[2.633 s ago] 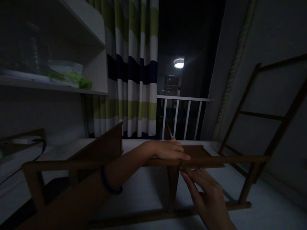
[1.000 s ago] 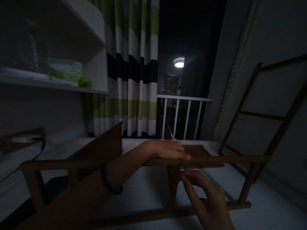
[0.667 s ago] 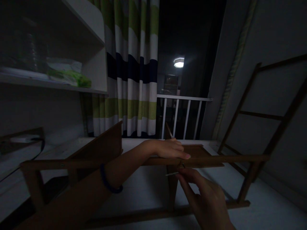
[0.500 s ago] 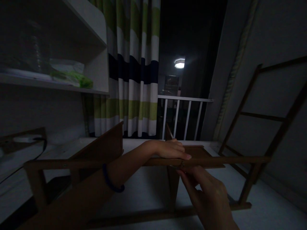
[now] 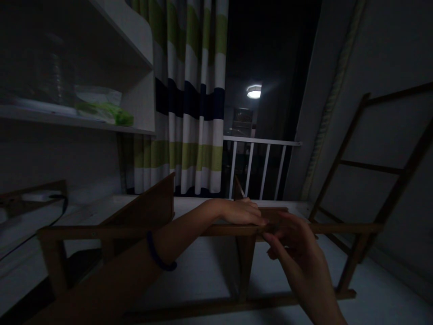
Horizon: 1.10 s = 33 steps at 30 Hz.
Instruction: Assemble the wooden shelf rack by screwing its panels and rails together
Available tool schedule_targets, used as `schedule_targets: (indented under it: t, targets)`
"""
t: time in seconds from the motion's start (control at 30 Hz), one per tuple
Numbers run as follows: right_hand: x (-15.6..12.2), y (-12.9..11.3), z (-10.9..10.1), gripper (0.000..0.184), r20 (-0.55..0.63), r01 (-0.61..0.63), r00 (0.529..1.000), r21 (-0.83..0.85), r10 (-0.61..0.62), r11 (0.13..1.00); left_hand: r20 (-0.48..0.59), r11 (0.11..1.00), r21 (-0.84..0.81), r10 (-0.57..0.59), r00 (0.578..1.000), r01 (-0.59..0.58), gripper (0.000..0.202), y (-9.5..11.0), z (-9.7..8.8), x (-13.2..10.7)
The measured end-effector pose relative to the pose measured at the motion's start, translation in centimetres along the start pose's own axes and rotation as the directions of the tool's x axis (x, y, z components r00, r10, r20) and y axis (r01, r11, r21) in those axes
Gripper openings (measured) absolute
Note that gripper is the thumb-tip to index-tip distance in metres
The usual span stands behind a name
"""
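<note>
Dim rm, dark window; striped curtain (image 5: 195,155) + white railing (image 5: 262,141) at back. Brown wooden frame (image 5: 216,230) on white surface (image 5: 199,266), upper rail (image 5: 338,228) running crosswise. On my feed: L hand (image 5: 241,212) palm-down over rail, thumb along it; can't tell if fingers close round behind. R hand (image 5: 297,243) just beside, thumb & fingers part-open, blur btwn tips, can't tell if anything's held. Frame prob. light, stiff, slightly slippery; I'd hold rail nr middle upright (image 5: 248,266)
</note>
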State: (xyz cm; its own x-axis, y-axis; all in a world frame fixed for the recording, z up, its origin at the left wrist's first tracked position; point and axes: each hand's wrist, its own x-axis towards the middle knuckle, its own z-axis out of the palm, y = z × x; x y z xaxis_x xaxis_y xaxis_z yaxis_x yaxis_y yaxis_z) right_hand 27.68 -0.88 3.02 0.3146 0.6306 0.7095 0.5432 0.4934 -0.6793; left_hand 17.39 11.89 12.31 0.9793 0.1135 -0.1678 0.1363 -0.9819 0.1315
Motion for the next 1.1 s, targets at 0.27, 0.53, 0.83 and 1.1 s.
schedule_targets:
  t: [0.27,0.53,0.83,1.1]
  targets:
    - [-0.8,0.9,-0.6,0.034,-0.105,0.061,0.991,-0.143,-0.077,0.988,-0.012,0.999,-0.054,0.006,1.0,-0.006,0.037,-0.1,0.0,0.0]
    - [-2.7,1.8,-1.2,0.021,-0.113,0.156,0.97,-0.386,-0.214,0.909,-0.011,0.996,-0.08,-0.034,0.999,0.033,0.043,-0.3,0.1,-0.1]
    - [-3.0,1.6,-1.0,0.013,0.059,0.269,0.96,-0.461,-0.274,0.846,-0.014,0.996,-0.092,-0.016,1.0,0.015,0.042,-0.7,0.4,0.1]
    - [-3.7,2.5,0.7,0.006,0.049,0.209,0.977,-0.354,-0.206,0.912,-0.026,0.997,-0.079,-0.004,1.0,0.002,0.041,-0.8,0.3,0.2]
